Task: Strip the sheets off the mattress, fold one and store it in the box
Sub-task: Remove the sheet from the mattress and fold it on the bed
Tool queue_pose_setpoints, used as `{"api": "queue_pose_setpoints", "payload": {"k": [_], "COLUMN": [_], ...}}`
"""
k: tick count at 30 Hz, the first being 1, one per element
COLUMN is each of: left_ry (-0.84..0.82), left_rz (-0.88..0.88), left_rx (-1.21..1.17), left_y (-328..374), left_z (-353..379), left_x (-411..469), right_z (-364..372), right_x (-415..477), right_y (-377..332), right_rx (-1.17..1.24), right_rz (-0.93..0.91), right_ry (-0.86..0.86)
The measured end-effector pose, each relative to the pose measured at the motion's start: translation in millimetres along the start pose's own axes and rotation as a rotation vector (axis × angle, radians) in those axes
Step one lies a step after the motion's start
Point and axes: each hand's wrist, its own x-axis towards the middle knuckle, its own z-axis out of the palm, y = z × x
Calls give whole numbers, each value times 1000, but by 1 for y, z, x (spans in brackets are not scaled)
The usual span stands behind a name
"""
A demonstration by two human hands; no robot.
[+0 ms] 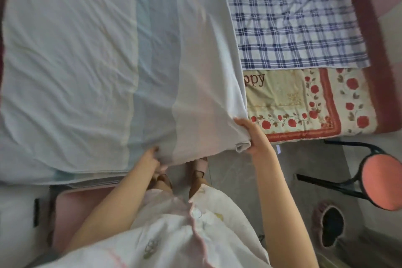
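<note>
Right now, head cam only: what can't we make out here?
- Mattress: hidden under the white sheet, plaid sheet and floral blanket.
- Blanket's lettering: the start is covered by the white sheet's edge.
- Left hand: fingertips buried in the fold.
- Right hand: clamps the sheet corner; its palm side is unseen.
- Storage box: none identifiable; the pink item is partly blocked by the left arm.

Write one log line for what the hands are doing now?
left hand: gripping white sheet edge | right hand: gripping sheet corner | plaid sheet: on mattress
</note>
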Motion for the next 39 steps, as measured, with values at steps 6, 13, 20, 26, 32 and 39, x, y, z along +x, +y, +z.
{"api": "queue_pose_setpoints", "payload": {"k": [6, 13, 20, 26, 32, 39], "left_ry": [27, 99, -45, -386, -396, -63], "left_rz": [270, 685, 614, 236, 95, 272], "left_rx": [-512, -406, -325, -618, -717, -343], "left_y": [37, 71, 105, 127, 153, 175], "left_z": [-45, -43, -55, -116, -164, -232], "left_x": [-26, -76, -90, -49, 18, 47], "right_z": [46, 168, 264, 297, 307, 285], "right_x": [10, 29, 56, 64, 59, 62], "right_y": [-12, -27, 31, 39, 36, 39], "right_rx": [98, -1123, -1844, -1768, -1766, -1458], "right_rz": [-140, -404, -459, -778, -745, -730], "right_ry": [122, 198, -171, 42, 49, 312]}}
